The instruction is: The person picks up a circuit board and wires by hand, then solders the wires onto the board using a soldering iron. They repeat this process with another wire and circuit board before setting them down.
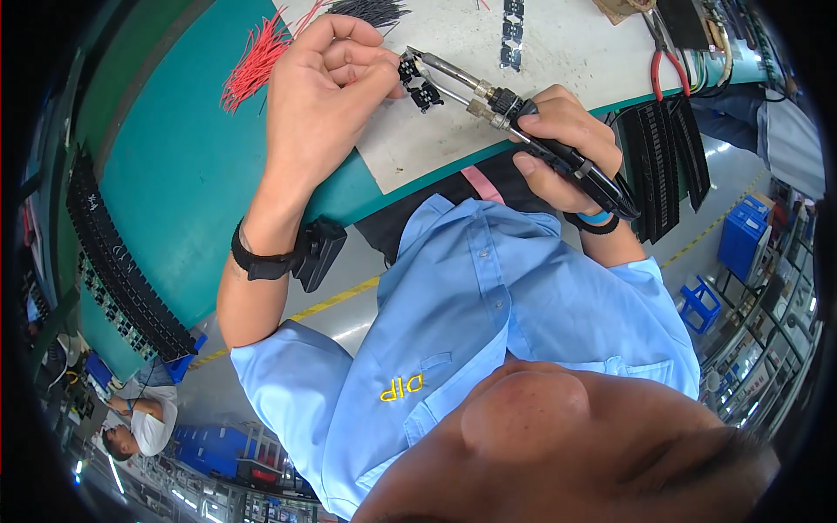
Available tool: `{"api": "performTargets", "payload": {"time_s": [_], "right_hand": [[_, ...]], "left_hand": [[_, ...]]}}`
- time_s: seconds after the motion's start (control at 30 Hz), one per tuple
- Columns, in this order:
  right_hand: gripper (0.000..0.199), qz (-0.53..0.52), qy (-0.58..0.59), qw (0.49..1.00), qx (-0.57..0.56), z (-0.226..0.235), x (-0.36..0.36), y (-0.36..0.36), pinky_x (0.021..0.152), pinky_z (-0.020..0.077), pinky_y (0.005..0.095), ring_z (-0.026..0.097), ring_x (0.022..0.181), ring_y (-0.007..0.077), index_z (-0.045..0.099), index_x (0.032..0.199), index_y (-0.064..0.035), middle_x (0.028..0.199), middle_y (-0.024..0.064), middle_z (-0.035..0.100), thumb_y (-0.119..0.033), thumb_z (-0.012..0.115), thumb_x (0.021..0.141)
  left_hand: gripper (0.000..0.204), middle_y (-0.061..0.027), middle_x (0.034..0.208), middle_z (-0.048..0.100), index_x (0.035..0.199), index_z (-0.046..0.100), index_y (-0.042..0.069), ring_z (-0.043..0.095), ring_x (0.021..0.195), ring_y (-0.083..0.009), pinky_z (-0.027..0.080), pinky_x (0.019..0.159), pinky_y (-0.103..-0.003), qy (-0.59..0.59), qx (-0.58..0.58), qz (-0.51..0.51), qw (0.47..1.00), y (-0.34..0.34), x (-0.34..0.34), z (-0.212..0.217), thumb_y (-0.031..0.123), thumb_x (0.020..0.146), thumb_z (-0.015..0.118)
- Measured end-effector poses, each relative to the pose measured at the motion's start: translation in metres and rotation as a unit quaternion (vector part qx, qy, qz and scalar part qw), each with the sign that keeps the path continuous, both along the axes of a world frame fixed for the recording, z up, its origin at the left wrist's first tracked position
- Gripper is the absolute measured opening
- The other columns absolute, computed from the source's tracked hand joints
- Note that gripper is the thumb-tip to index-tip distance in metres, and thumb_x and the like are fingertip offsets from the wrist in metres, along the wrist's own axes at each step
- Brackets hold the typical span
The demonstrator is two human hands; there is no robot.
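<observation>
My right hand (pixel 571 144) is wrapped round the black handle of a soldering iron (pixel 506 103). A thin metal guide tube runs beside the iron's shaft, and both slant up and left. Their tips meet at a small black strip of circuit boards (pixel 425 94) over the pale work mat (pixel 392 166). Beside that strip, my left hand (pixel 323 96) is closed in a pinch, its fingertips right at the strip's upper left. Whatever lies between those fingers is hidden.
Red wires (pixel 255 65) and dark wires (pixel 370 10) lie beyond my left hand. Another board strip (pixel 512 35) sits farther back on the mat. Red-handled pliers (pixel 667 65) and black slotted strips (pixel 654 166) are at the right. More black strips (pixel 122 253) line the teal table's left edge.
</observation>
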State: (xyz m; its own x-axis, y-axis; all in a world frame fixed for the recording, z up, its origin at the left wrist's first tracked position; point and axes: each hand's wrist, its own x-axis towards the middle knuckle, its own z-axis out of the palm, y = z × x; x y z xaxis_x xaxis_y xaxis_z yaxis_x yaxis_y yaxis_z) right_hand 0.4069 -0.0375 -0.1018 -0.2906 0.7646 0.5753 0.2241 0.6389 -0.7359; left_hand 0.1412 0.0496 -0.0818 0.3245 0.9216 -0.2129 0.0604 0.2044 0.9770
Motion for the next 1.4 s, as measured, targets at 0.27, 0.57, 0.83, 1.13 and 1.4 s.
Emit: {"api": "performTargets", "payload": {"time_s": [0.27, 0.57, 0.83, 1.13, 1.4], "right_hand": [[0.038, -0.003, 0.001, 1.0, -0.002, -0.002, 0.001, -0.001, 0.073, 0.0502, 0.0403, 0.062, 0.076, 0.029, 0.066, 0.117, 0.0052, 0.087, 0.0164, 0.071, -0.004, 0.077, 0.081], [0.04, 0.003, -0.006, 1.0, 0.002, -0.002, 0.001, 0.001, 0.073, 0.0504, 0.0398, 0.063, 0.076, 0.0283, 0.066, 0.118, 0.0045, 0.087, 0.0159, 0.071, -0.004, 0.077, 0.081], [0.042, -0.004, 0.002, 1.0, 0.018, 0.0, 0.005, 0.003, 0.073, 0.0517, 0.0378, 0.065, 0.079, 0.0277, 0.064, 0.122, 0.0037, 0.087, 0.0153, 0.071, -0.002, 0.076, 0.082], [0.034, -0.295, -0.017, 0.955, -0.003, 0.0, 0.055, 0.013, 0.082, 0.0545, 0.0318, 0.068, 0.09, 0.018, 0.063, 0.128, 0.0018, 0.106, 0.0185, 0.075, -0.005, 0.069, 0.096], [0.034, -0.126, 0.055, 0.99, -0.02, 0.0, -0.001, 0.017, 0.086, 0.0581, 0.0347, 0.073, 0.096, 0.0197, 0.057, 0.132, -0.0026, 0.11, 0.0182, 0.075, -0.004, 0.066, 0.1]], "left_hand": [[0.023, -0.0079, 0.097, 0.073, 0.115, 0.058, -0.003, 0.071, 0.08, -0.0148, 0.058, 0.076, -0.028, 0.0, 0.007, -0.004, 1.0, -0.001, 0.001, 0.0, -0.005, 0.093, 0.063], [0.022, -0.007, 0.097, 0.073, 0.115, 0.058, -0.002, 0.071, 0.08, -0.014, 0.057, 0.075, -0.027, 0.038, 0.013, -0.016, 0.999, -0.001, 0.005, 0.008, -0.004, 0.093, 0.064], [0.022, -0.0065, 0.097, 0.073, 0.114, 0.058, -0.002, 0.071, 0.08, -0.0134, 0.057, 0.074, -0.026, 0.052, 0.021, -0.016, 0.998, -0.002, 0.006, 0.009, -0.003, 0.094, 0.065], [0.02, -0.0082, 0.089, 0.074, 0.106, 0.06, -0.003, 0.074, 0.078, -0.0121, 0.057, 0.07, -0.024, 0.012, 0.029, 0.002, 1.0, -0.002, 0.006, 0.005, 0.0, 0.089, 0.068], [0.02, -0.0107, 0.094, 0.074, 0.109, 0.059, -0.003, 0.074, 0.081, -0.0141, 0.059, 0.072, -0.026, 0.0, 0.013, -0.003, 1.0, -0.001, 0.003, 0.005, 0.001, 0.091, 0.067]]}}
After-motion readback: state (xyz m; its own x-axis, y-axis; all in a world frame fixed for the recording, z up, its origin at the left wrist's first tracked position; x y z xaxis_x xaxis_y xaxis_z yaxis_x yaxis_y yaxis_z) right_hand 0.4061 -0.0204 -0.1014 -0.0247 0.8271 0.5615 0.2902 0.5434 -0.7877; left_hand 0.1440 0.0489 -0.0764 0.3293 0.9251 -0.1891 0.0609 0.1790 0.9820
